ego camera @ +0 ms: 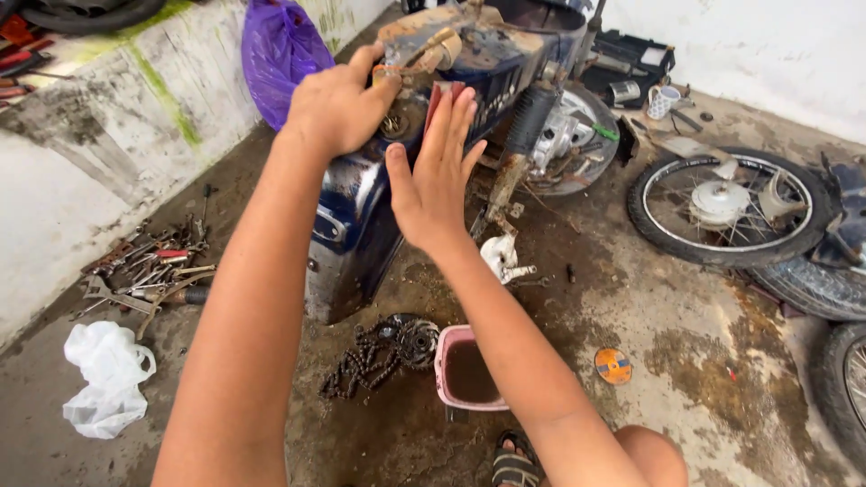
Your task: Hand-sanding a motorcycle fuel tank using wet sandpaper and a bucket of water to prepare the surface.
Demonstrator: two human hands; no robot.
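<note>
Gripping one motorcycle frame [361,216]: left hand [338,104], right hand [433,176].

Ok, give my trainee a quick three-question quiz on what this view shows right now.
1. True or false: the left hand rests on the stripped dark blue motorbike body.
2. What lies on the floor left of the pink tub of brown liquid? A) drive chain with sprocket B) helmet C) battery
3. Fill in: the right hand is held flat, fingers ____.

Key: 1 true. 2 A, the chain. 3 straight, pointing up against the bike's middle; it grips nothing.
</note>
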